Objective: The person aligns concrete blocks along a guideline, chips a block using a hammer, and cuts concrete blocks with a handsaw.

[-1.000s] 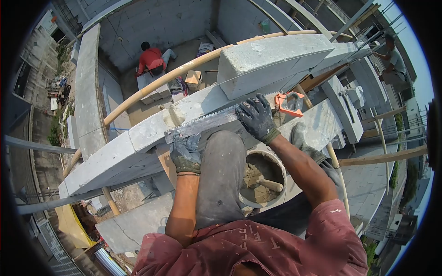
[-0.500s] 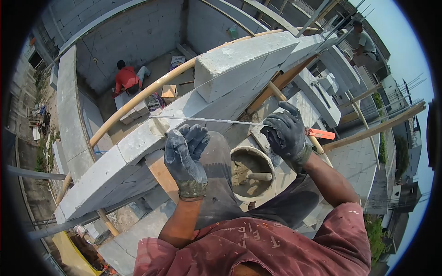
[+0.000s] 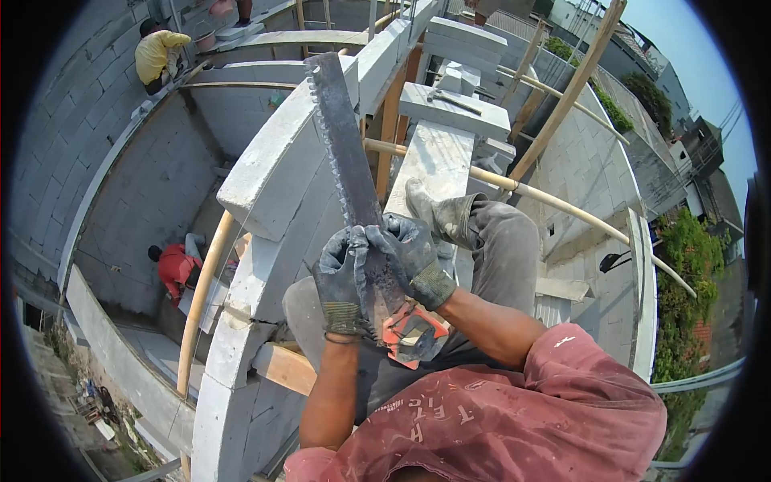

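Single head-worn wide view, looking forward and down, hands [image 3: 340, 277] at close range.

Left hand [image 3: 336, 273] beside right hand [image 3: 411, 251], seemingly curled

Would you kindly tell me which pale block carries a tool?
The crosswise block beyond the boot: a hammer-like tool rests on it, while the large block left of the saw shows none.

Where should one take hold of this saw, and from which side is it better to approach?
The saw is probably best taken by its orange handle, coming from the person's right: the handle sits at the near end, the far end points away, and the toothed edge faces left.
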The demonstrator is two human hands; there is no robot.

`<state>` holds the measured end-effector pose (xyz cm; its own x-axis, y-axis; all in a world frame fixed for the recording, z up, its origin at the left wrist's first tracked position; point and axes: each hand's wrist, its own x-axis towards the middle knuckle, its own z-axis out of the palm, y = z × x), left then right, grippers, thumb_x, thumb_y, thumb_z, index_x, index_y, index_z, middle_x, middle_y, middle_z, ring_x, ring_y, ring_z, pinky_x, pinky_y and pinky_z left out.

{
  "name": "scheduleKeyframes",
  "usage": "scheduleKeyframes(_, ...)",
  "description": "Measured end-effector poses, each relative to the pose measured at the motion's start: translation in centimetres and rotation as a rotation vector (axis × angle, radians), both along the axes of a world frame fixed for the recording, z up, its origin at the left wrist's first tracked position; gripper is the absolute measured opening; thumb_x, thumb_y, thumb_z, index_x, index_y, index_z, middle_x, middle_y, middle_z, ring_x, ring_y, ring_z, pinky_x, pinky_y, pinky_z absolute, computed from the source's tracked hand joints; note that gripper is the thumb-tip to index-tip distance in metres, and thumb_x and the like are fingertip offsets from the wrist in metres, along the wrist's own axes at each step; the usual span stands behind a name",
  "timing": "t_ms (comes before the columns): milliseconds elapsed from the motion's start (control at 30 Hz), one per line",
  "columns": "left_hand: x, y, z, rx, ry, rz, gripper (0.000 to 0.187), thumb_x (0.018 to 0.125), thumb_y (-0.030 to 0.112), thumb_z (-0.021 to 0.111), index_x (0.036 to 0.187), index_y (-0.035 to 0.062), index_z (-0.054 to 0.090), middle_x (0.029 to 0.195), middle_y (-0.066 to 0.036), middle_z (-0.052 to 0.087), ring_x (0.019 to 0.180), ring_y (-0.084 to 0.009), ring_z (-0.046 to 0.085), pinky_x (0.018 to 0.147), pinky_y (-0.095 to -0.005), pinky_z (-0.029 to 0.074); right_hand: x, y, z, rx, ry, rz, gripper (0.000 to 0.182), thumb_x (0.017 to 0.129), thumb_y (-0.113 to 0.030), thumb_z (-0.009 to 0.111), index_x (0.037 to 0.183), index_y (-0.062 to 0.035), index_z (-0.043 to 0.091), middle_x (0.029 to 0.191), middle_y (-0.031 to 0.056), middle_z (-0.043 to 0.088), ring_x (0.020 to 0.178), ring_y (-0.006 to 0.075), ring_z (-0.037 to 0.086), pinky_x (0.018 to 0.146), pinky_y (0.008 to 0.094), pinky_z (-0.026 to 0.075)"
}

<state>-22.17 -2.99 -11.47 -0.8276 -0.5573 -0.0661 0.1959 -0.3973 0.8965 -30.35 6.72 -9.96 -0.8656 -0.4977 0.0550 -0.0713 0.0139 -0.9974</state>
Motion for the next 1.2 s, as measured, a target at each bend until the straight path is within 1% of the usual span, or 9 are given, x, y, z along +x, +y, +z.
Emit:
scheduleKeyframes(167,-0.2,-0.8,-1.6,-0.081,0.005,0.036,0.021,0.095,0.015,0.064,0.110,0.0011,0.065,0.099,-0.004,0.068,0.086,-0.0094,0.062,0.079,-0.0246,0.052,0.3,0.0,-0.2,0.148,0.334,-0.094,0.030,0.087,-0.031,0.069,0.088,-0.0010,0.067,0.072,0.0140,0.064,0.060,0.0240,0.060,0.059,0.0342,0.048)
scheduleKeyframes(267,-0.7,-0.6,-1.8,-0.129,-0.004,0.062,0.019,0.095,0.014,0.063,0.110,0.0016,0.065,0.101,-0.004,0.068,0.087,-0.0097,0.062,0.079,-0.0243,0.052,-0.4,0.0,0.0,0.144,0.467,-0.133,0.026,0.088,-0.026,0.070,0.088,-0.0005,0.067,0.073,0.0088,0.064,0.064,0.0120,0.055,0.061,0.0300,0.048)
scheduleKeyframes(433,-1.5,0.7,-1.9,0.095,0.109,0.118,0.018,0.093,0.008,0.062,0.108,-0.0014,0.064,0.100,-0.005,0.066,0.089,-0.0117,0.062,0.081,-0.0252,0.052,-0.7,0.3,0.2,0.156,0.476,-0.183,0.029,0.085,-0.027,0.072,0.083,0.0013,0.065,0.070,0.0110,0.060,0.059,0.0157,0.051,0.057,0.0323,0.045)
scheduleKeyframes(533,-1.7,1.1,-2.2,-0.086,0.095,0.094,0.024,0.099,0.018,0.055,0.113,-0.0004,0.061,0.103,-0.006,0.066,0.090,-0.0125,0.062,0.081,-0.0262,0.052,-0.9,0.5,-0.3,0.150,0.445,-0.178,0.028,0.085,-0.025,0.071,0.082,0.0016,0.065,0.066,0.0101,0.057,0.058,0.0149,0.049,0.056,0.0330,0.044)
scheduleKeyframes(600,-2.2,1.3,-3.0,0.073,0.160,0.088,0.022,0.098,0.016,0.056,0.111,-0.0007,0.062,0.104,-0.007,0.065,0.090,-0.0140,0.062,0.081,-0.0272,0.052,-1.0,0.8,-0.8,0.171,0.382,-0.159,0.031,0.084,-0.031,0.069,0.083,-0.0002,0.067,0.071,0.0144,0.063,0.062,0.0262,0.060,0.061,0.0336,0.048)
scheduleKeyframes(733,-2.7,1.4,-2.4,0.094,0.126,0.156,0.016,0.094,0.008,0.060,0.106,-0.0005,0.065,0.098,-0.007,0.067,0.086,-0.0137,0.063,0.079,-0.0265,0.053,-1.1,0.7,-1.5,0.072,0.164,-0.142,0.026,0.086,-0.026,0.071,0.082,-0.0004,0.068,0.068,0.0071,0.064,0.059,0.0119,0.058,0.057,0.0290,0.047)
scheduleKeyframes(767,-2.8,1.6,-2.5,0.136,0.134,0.162,0.014,0.092,0.006,0.062,0.103,-0.0013,0.066,0.096,-0.005,0.067,0.085,-0.0113,0.062,0.078,-0.0246,0.051,-1.1,0.8,-1.4,0.111,0.117,-0.125,0.016,0.089,-0.018,0.070,0.083,-0.0033,0.069,0.073,-0.0043,0.062,0.066,0.0029,0.049,0.056,0.0224,0.043)
scheduleKeyframes(1167,-3.3,1.8,-1.8,0.300,0.225,0.078,0.009,0.091,0.003,0.063,0.097,-0.0024,0.067,0.092,-0.006,0.068,0.081,-0.0109,0.063,0.077,-0.0244,0.053,-0.9,2.6,-0.7,0.194,0.112,-0.096,0.027,0.087,-0.028,0.072,0.088,-0.0005,0.069,0.076,0.0045,0.066,0.069,0.0091,0.057,0.065,0.0287,0.049)
scheduleKeyframes(1200,-3.7,1.4,-2.0,0.085,0.120,0.124,0.014,0.094,0.009,0.060,0.100,-0.0014,0.067,0.092,-0.005,0.067,0.084,-0.0111,0.062,0.078,-0.0250,0.051,-1.1,3.5,0.4,0.181,0.109,-0.029,0.028,0.087,-0.028,0.072,0.090,-0.0007,0.069,0.081,0.0058,0.068,0.073,0.0091,0.059,0.068,0.0289,0.049)
